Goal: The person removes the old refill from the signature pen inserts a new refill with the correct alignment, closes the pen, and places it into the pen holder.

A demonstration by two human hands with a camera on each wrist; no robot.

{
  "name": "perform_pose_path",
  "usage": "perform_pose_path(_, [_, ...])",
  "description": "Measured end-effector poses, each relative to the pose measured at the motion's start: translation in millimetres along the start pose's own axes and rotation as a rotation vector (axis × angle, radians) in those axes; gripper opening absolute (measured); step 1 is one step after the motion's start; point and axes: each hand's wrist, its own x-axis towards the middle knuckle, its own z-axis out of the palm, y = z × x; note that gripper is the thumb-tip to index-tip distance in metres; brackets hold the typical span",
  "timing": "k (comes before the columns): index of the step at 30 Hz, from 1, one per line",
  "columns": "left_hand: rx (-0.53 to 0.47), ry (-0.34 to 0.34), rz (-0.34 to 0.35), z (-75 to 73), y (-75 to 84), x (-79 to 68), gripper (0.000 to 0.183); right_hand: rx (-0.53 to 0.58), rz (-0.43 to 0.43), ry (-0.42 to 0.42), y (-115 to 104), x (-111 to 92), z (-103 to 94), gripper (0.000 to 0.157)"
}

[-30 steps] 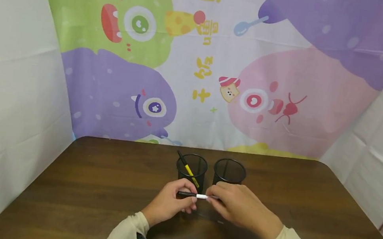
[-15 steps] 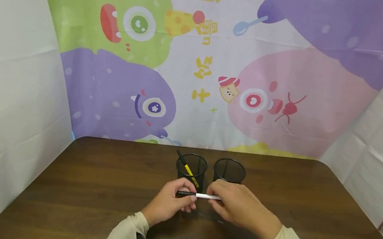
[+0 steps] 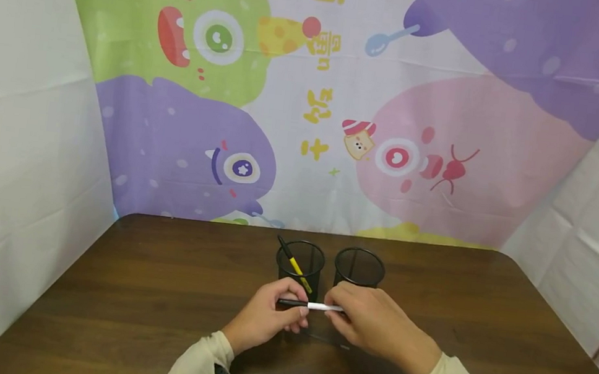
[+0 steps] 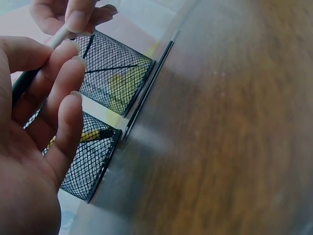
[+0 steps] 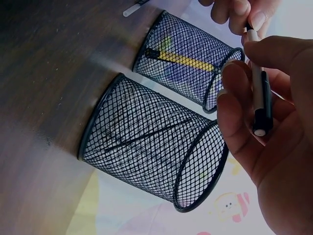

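Barer pen (image 3: 316,306), right-wrist-only clip (image 5: 266,98)

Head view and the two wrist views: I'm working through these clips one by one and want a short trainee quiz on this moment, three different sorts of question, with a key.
1. In the head view, which holds the yellow-and-black pen: the left mesh cup or the right mesh cup?
2. Where is the slim dark rod?
a) upright in the right mesh cup
b) lying on the table
c) across both cup rims
3. True or false: the left grip and the right grip both hold the white-and-black pen.

Key: 1. The left mesh cup. 2. b. 3. True.
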Motion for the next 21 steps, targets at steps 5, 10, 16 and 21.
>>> perform_pose_path(5, [-0.008, -0.006, -0.013, 0.2, 1.6, -0.5, 0.014, -0.001, -0.006, 0.009, -0.6, 0.0, -0.5, 0.012])
perform_pose_path(10, [0.005, -0.01, -0.016, 0.4, 3.3, -0.5, 0.013, 0.005, 0.003, 0.019, -0.7, -0.5, -1.0, 0.011])
perform_pose_path(16, [0.003, -0.013, -0.033, -0.1, 2.9, -0.8, 0.015, -0.008, -0.02, 0.047, 0.0, -0.3, -1.9, 0.011])
perform_pose_path(21, [-0.008, 0.0, -0.029, -1.0, 2.2, -0.9, 0.016, -0.034, -0.04, 0.073, 0.9, 0.7, -2.0, 0.011])
